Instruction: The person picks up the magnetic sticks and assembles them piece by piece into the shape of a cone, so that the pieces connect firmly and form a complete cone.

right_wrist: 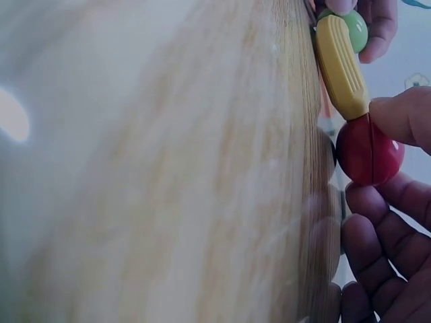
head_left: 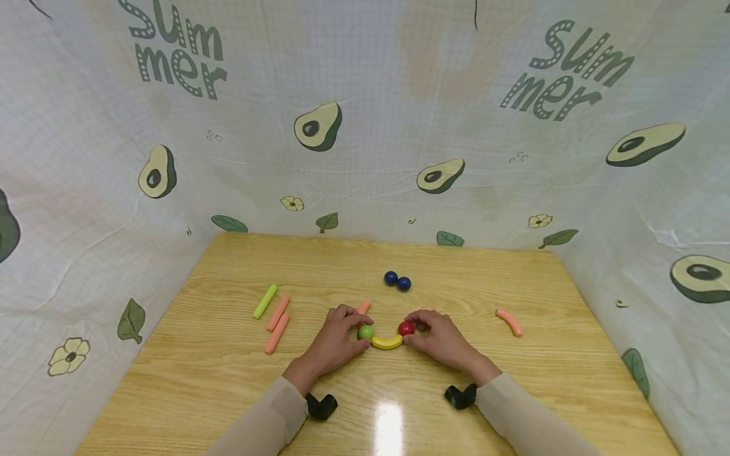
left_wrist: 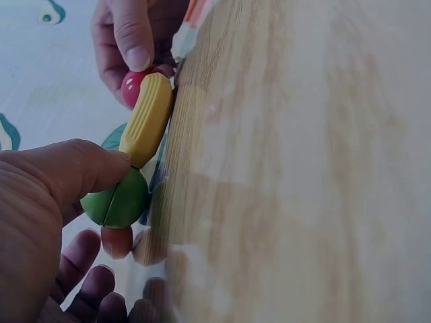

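I see the left hand (head_left: 336, 342) pinching a glossy green ball (head_left: 366, 332), the right hand (head_left: 441, 339) a glossy red ball (head_left: 406, 329), a ridged yellow plastic-looking arc (head_left: 388, 342) between them on the wooden table (head_left: 485, 272), all probably light, stiff, slippery, best held by their sides, a coral stick (head_left: 364, 307) crowding just behind.

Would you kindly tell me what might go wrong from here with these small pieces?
The round green ball might roll away if the left hand lets go. The yellow curved piece, between it and the red ball at the right hand, could be nudged aside.
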`<state>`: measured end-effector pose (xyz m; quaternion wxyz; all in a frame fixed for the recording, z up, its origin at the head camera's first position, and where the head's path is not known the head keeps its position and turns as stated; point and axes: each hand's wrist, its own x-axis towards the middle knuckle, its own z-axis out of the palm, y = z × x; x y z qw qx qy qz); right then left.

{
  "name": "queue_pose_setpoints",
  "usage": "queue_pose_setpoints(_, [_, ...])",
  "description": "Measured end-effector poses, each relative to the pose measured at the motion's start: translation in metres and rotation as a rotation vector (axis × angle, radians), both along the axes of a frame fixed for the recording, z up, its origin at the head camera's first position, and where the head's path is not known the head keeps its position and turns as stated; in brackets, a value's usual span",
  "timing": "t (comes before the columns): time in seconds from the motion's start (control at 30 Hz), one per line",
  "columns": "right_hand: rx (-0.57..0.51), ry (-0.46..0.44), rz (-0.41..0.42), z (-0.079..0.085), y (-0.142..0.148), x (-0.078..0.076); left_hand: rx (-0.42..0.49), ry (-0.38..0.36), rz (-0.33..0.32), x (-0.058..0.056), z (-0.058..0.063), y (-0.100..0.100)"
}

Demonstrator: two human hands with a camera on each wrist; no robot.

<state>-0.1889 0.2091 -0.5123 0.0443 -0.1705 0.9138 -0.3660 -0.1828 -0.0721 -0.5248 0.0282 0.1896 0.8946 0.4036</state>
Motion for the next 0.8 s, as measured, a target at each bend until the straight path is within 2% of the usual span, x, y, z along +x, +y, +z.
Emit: queue_pose_setpoints(0.8, [-0.005, -0.030, 0.009, 0.0007, 0.0006, 0.0019, -0.011, 0.005, -0.007, -0.0005, -0.0011, -0.0008])
